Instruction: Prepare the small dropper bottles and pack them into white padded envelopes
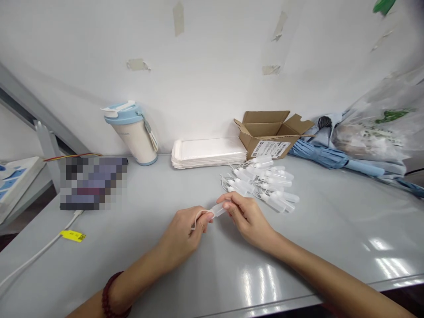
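Observation:
A small translucent plastic tube (219,209) with a white cord is held between my two hands above the grey table. My left hand (189,229) pinches its corded end, and the cord loops over the fingers. On the other end, the thumb and fingers of my right hand (247,216) are closed. Just beyond my right hand lies a loose pile of similar corded plastic tubes (273,181). Whether anything is inside the held tube cannot be made out.
Behind the pile stand a stack of white padded envelopes (208,152) and an open cardboard box (261,143). A tumbler (134,134) and a blurred-out device (94,183) with a cable are at left. A blue folded umbrella (321,152) and a plastic bag (377,128) lie right.

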Tool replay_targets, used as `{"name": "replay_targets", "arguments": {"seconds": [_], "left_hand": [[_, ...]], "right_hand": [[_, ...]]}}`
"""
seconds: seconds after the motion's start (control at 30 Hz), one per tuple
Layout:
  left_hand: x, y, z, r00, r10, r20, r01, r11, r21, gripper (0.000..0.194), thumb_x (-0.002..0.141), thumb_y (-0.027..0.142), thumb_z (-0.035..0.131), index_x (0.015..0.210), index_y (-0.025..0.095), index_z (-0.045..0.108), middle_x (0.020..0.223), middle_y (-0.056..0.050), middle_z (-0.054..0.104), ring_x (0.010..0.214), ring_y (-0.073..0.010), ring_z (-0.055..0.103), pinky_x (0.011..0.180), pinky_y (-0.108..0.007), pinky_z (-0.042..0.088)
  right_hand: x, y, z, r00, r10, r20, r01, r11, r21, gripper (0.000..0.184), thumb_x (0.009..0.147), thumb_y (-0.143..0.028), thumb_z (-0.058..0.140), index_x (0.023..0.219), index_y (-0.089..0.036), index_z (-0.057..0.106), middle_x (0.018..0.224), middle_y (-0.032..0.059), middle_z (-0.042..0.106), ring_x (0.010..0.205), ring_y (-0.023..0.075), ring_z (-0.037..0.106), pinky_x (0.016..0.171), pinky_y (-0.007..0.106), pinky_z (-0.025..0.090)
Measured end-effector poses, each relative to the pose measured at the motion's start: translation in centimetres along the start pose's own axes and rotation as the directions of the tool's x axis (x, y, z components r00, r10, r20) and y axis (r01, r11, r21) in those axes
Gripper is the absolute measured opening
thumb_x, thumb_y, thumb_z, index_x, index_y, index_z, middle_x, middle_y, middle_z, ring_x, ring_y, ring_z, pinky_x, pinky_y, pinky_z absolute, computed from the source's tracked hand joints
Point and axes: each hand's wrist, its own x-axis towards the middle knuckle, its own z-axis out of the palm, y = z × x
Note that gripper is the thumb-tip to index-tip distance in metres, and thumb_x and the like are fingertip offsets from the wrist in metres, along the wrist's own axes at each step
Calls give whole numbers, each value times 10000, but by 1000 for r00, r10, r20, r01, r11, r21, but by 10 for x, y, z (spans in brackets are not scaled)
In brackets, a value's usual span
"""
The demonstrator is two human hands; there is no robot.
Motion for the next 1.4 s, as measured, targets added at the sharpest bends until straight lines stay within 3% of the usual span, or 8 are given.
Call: {"name": "replay_targets", "arguments": {"seconds": [0.1, 0.2, 0.4, 0.53, 0.63, 0.9, 1.17, 1.4], "left_hand": [[3, -3, -1, 997, 22, -75, -16, 997, 80, 241, 859, 346, 419, 670, 203, 456, 630, 20, 528, 575, -134, 481, 542, -237, 358], [8, -6, -6, 995, -39, -93, 41, 999, 27, 171, 814, 373, 517, 784, 209, 479, 697, 21, 563, 645, -148, 537, 599, -247, 404], [14, -8, -15, 994, -105, -24, 101, 984, -146, 320, 794, 416, 557, 1022, 196, 514, 785, 2, 600, 731, -165, 585, 685, -294, 463], [13, -5, -16, 990, -136, -44, 124, 970, -210, 293, 817, 427, 511, 972, 185, 571, 755, -2, 595, 681, -150, 580, 658, -280, 471], [12, -5, -14, 991, -129, -39, 117, 966, -229, 253, 834, 399, 475, 848, 176, 594, 717, -6, 597, 639, -142, 565, 634, -265, 459], [9, -9, -10, 988, -130, 79, 148, 940, -308, 157, 805, 325, 526, 794, 184, 596, 671, 16, 544, 637, -130, 505, 618, -237, 422], [13, -6, -22, 983, -178, 36, 179, 911, -370, 211, 820, 371, 524, 798, 179, 608, 705, 11, 582, 623, -115, 517, 618, -237, 429], [14, -7, -20, 981, -189, 36, 188, 901, -392, 220, 817, 387, 536, 811, 183, 620, 673, 20, 571, 597, -109, 509, 602, -237, 429]], "right_hand": [[4, 4, 4, 985, 166, 56, -173, 972, 159, 324, 919, -398, 354, 728, -176, 494, 542, -56, 393, 415, 68, 363, 438, 221, 316], [9, 8, 5, 959, 262, 107, -283, 909, 307, 381, 907, -455, 354, 640, -190, 416, 519, -69, 352, 393, 65, 340, 424, 220, 336], [16, 7, -10, 972, 226, -71, -205, 952, 226, 252, 881, -397, 439, 882, -167, 542, 644, -41, 454, 509, 87, 443, 502, 227, 375], [15, 4, -15, 974, 175, -144, -165, 983, 79, 255, 882, -382, 443, 930, -167, 571, 674, -23, 500, 563, 98, 456, 540, 233, 362], [13, 4, -13, 976, 159, -149, -154, 987, 42, 263, 883, -390, 436, 915, -169, 576, 660, -22, 491, 578, 109, 459, 545, 240, 360], [13, 10, -11, 974, 172, -148, -159, 983, 94, 305, 879, -462, 426, 882, -183, 548, 651, -26, 441, 589, 120, 444, 558, 257, 375], [8, 4, -13, 975, 148, -163, -146, 989, 25, 324, 884, -478, 424, 901, -190, 572, 603, -34, 415, 555, 115, 419, 521, 249, 324], [9, 3, -13, 981, 114, -156, -108, 993, 45, 293, 891, -447, 430, 880, -191, 573, 612, -33, 423, 555, 110, 422, 528, 246, 335]]}}
